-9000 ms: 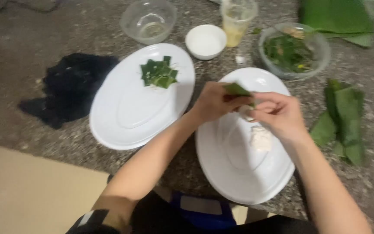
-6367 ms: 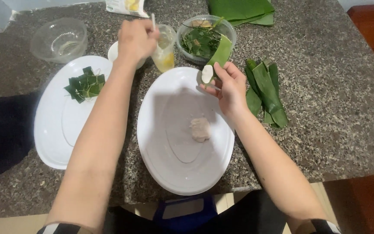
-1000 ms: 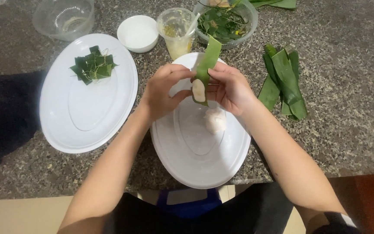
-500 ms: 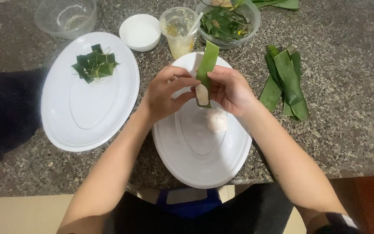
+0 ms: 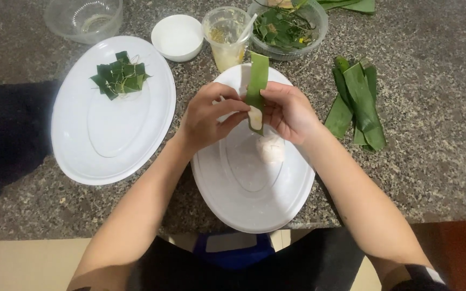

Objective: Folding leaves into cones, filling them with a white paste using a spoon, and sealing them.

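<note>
Both hands meet over the near white oval plate [image 5: 244, 205]. My left hand [image 5: 208, 116] and my right hand [image 5: 289, 110] pinch a long green leaf strip [image 5: 258, 81] that stands upright between them. A small pale lump of filling [image 5: 255, 117] sits in the strip's lower end, under my fingertips. On the plate just below my right hand rests a pale ball of dough [image 5: 271, 150]. A wrapped green leaf parcel [image 5: 120, 75] lies on the far end of the left white oval plate [image 5: 109, 140].
Cut leaf strips [image 5: 357, 102] are piled on the granite counter at right. Behind stand a small white bowl [image 5: 177, 36], a plastic cup of yellowish liquid [image 5: 226, 37], a clear bowl of leaf scraps [image 5: 287, 27] and an empty clear bowl [image 5: 84, 19]. A black cloth [image 5: 4, 134] lies left.
The hands have stayed over the near plate with the leaf strip, shifting their fingers slightly around its lower end. Earlier my left hand reached to the cup and came back.
</note>
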